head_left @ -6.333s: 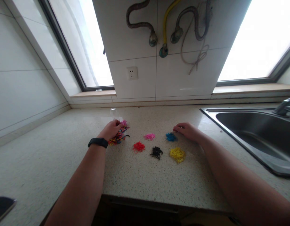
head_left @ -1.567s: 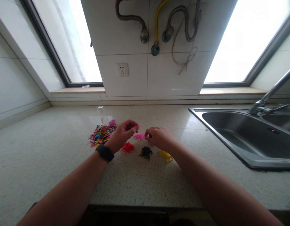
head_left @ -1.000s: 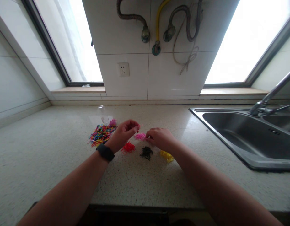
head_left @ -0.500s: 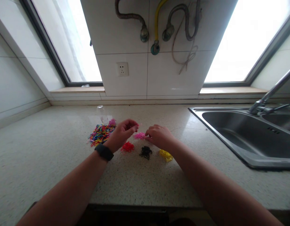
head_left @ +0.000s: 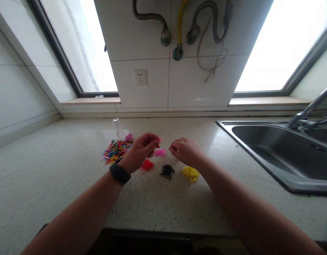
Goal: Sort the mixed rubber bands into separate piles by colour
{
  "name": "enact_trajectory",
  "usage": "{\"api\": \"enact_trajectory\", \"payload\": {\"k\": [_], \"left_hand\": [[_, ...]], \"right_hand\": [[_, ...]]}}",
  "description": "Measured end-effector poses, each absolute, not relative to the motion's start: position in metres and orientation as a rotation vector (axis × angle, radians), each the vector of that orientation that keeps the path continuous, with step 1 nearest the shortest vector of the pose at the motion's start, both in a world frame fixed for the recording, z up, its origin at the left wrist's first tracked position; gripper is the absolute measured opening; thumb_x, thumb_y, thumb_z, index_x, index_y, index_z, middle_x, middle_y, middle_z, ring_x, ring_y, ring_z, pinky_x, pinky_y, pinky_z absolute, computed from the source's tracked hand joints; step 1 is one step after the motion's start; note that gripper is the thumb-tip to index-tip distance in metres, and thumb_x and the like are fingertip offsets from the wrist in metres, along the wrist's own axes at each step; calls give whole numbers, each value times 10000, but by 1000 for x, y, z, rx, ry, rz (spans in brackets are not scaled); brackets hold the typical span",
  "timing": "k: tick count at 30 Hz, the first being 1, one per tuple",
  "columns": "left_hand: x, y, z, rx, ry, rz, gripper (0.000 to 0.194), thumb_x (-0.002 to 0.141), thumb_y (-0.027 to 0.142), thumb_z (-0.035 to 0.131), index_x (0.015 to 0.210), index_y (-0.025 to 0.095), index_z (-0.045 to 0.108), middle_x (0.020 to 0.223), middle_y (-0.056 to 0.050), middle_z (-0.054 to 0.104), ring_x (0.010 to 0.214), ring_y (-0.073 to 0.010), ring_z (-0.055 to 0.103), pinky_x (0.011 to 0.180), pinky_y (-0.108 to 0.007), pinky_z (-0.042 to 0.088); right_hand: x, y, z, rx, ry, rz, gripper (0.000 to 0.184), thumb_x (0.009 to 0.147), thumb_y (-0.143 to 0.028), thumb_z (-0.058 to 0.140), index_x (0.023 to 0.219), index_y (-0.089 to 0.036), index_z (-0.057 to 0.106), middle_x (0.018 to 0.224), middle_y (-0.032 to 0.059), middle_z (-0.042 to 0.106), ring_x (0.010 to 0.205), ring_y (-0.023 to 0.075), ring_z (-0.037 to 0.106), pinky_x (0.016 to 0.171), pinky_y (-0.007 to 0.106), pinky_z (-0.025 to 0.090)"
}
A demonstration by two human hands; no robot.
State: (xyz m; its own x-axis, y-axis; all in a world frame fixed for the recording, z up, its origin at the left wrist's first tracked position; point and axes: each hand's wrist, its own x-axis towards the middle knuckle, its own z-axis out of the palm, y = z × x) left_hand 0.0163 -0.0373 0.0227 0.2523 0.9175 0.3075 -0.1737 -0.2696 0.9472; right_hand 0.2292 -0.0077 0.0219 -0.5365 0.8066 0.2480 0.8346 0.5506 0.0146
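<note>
My left hand (head_left: 143,148), with a black band on its wrist, is pinched shut on a thin pink or reddish rubber band (head_left: 160,140) above the counter. My right hand (head_left: 187,151) is closed, its fingertips just right of the small pink pile of rubber bands (head_left: 160,152); what it holds, if anything, is hidden. Nearer me lie a red pile (head_left: 147,165), partly behind my left hand, a black pile (head_left: 167,171) and a yellow pile (head_left: 191,174). Beyond my left wrist spreads a mixed heap of coloured rubber bands (head_left: 116,150). The blue pile is hidden by my right hand.
A clear plastic cup or jar (head_left: 118,128) stands behind the mixed heap, next to a pink bundle (head_left: 129,137). On the right a steel sink (head_left: 269,156) with a tap (head_left: 301,118) is set into the speckled counter (head_left: 153,205). A tiled wall with a socket (head_left: 140,77) rises behind.
My left hand has come from the mixed heap to beside the pink pile. My right hand moved left from the blue pile, and in the last half second drew slightly away from the pink pile.
</note>
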Motion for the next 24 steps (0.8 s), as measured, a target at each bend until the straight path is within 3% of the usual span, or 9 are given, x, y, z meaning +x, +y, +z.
{"api": "enact_trajectory", "payload": {"k": [24], "left_hand": [[22,-45,28,1367,699,1260,225,850,370,703,875,159,629,673,38,522,513,-38,443,429,-145,362]], "right_hand": [[229,-4,18,-1379,-2556,-156,290,993,-362,447,950,-221,697,971,63,732,938,199,636,724,281,382]]}}
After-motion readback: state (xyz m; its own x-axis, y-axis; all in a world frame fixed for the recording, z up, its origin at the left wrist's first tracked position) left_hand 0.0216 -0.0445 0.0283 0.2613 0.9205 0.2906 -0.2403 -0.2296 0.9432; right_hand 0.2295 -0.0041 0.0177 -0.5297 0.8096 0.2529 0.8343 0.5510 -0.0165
